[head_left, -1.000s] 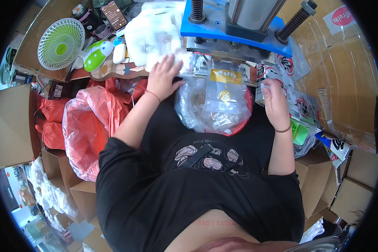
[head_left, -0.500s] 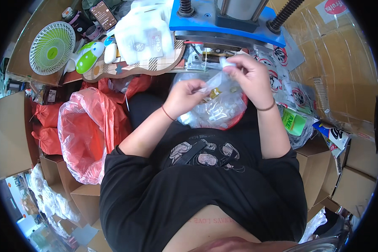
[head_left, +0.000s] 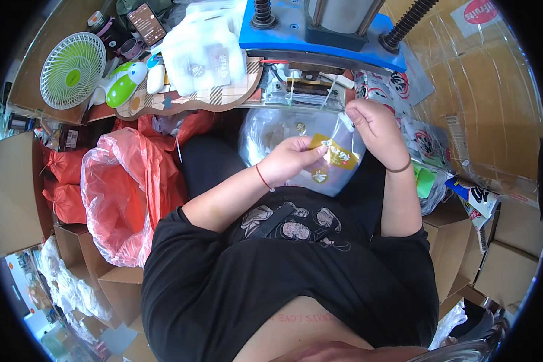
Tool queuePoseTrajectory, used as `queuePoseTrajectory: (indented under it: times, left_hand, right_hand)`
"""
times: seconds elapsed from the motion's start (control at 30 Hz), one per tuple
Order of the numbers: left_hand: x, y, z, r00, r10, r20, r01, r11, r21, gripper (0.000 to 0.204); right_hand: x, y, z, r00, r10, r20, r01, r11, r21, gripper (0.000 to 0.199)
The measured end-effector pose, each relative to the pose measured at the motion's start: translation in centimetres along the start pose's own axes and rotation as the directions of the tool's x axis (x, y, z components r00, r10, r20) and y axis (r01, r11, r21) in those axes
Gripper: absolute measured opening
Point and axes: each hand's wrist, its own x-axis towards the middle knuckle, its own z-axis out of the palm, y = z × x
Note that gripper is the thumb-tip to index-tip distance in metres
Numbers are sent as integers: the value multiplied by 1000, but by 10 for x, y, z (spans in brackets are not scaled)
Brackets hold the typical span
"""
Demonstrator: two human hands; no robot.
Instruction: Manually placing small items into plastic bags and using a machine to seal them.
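A flat translucent plastic bag with a gold printed panel hangs spread between my hands, above my lap. My left hand pinches its left part, thumb on the front by the gold panel. At the bag's upper right edge, my right hand has its thumb and fingers closed on the plastic. Behind the bag, more crumpled clear plastic shows, partly hidden by it. Just beyond my hands is the clear fixture under a blue press with coil springs.
A stack of translucent bags lies on the patterned board, beside a green and white fan and a phone. An open red plastic bag stands at my left. Cardboard walls the right side.
The bag that was bunched between my fingers is now spread flat, its gold panel showing. My right hand has moved lower and right; my left hand has moved right and nearer me.
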Motion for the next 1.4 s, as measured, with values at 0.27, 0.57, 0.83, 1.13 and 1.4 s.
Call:
queuePoseTrajectory:
  times: [0.27,0.57,0.83,1.13,1.4]
  left_hand:
    - [4,-11,-6,1000,19,1,-19,992,121,28]
    - [3,-2,-7,997,-32,71,36,998,-53,23]
    - [43,35,-59,989,-62,-137,33,978,-207,34]
    - [-6,44,-156,610,787,-91,144,2,990,48]
    - [-30,23,-128,778,508,-369,-128,704,699,21]
  right_hand:
    - [-4,-3,-5,996,81,-40,-80,997,10,18]
    - [-15,25,-17,965,251,-73,-258,873,-413,21]
    - [-42,102,-12,948,316,-39,-289,803,-521,31]
    - [-49,83,-12,972,72,-224,-161,898,-409,29]
    - [-20,18,33,985,80,-153,-101,986,-134,21]
